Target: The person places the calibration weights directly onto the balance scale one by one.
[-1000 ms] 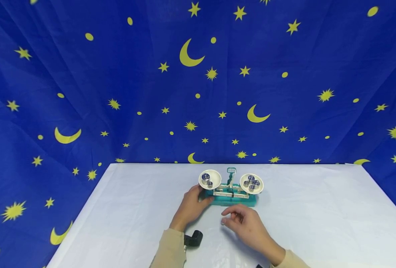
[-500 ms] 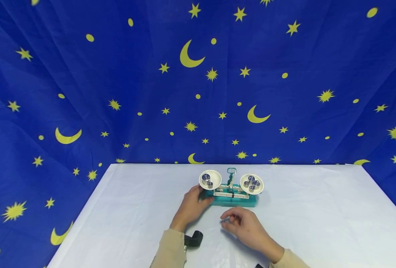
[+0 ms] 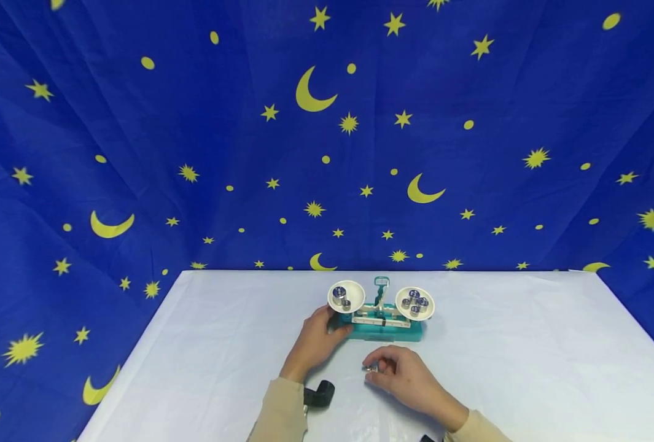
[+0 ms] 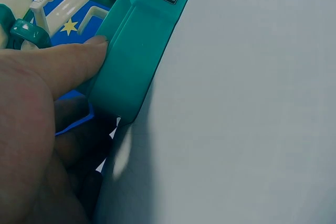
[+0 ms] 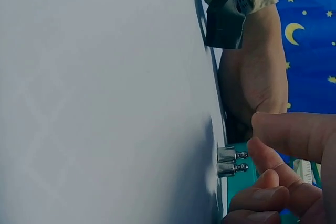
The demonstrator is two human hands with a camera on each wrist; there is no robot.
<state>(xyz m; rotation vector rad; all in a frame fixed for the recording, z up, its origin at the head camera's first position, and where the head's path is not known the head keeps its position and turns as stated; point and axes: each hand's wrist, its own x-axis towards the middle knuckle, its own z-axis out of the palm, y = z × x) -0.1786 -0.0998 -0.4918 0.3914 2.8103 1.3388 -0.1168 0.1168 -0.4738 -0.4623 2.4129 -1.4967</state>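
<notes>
My left hand (image 3: 312, 342) grips the left end of a green student tray balance (image 3: 384, 333), its thumb (image 4: 79, 61) on the base edge in the left wrist view. The left white pan (image 3: 355, 294) carries a larger metal weight (image 3: 339, 293) and a smaller one (image 3: 346, 304). Several small weights (image 3: 415, 310) sit in the right pan (image 3: 427, 301). Two knobbed weights (image 5: 226, 169) stand side by side on the table in the right wrist view. Just above them my right hand (image 3: 406, 376) hovers, fingers loosely bent; whether a fingertip touches a knob is unclear.
A white cloth covers the table (image 3: 525, 356). Behind and beside it hangs a blue curtain (image 3: 249, 153) with yellow stars and moons. A black wrist camera (image 3: 321, 394) juts from the left forearm.
My right hand has drawn slightly back towards me, and its thumb and index finger have parted, so shiny metal weights now show between them. The left hand and balance have stayed still.
</notes>
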